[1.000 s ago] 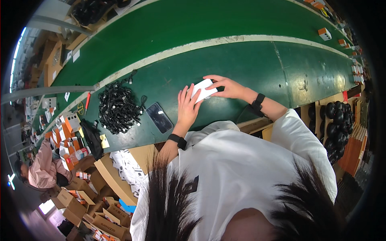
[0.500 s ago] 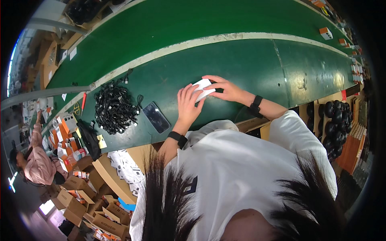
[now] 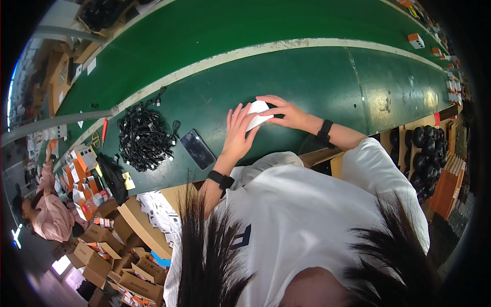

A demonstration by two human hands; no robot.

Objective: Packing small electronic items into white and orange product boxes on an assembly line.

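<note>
White box (image 3: 259, 113) is held btwn 2 bare hands, over the near green worktable (image 3: 307, 77); I cannot tell if its underside touches the surface. Nearest to the camera are dark hair (image 3: 217, 250) and the white shirt (image 3: 317, 210) of the person. At lower left, beside the table edge, is 1 carton (image 3: 140, 225) w/ many white slips (image 3: 156, 212) inside. Each wrist has 1 black band.

L hand (image 3: 238, 132) lays its fingers, nearly straight, along the left side of the box, w/ thumb close below. R hand (image 3: 288, 113) grips the right end btwn thumb and bent fingers. So both hands are closed on the same obj.

Left of L hand, 1 dark phone (image 3: 198, 149) lies flat, tilted, near but apart. Next to it, further left, is a big tangled pile of black cables (image 3: 144, 137). Beyond, approx. at the table's left end, are 1 black bag (image 3: 112, 176), orange-and-white boxes (image 3: 76, 171) and 1 red-handled tool (image 3: 104, 130).

Farther, behind a pale rail (image 3: 276, 45), runs a brighter green strip (image 3: 255, 23), w/ 1 orange-and-white box (image 3: 416, 41) at far right. Far left, 1 co-worker (image 3: 53, 217) in pink is partly visible.
</note>
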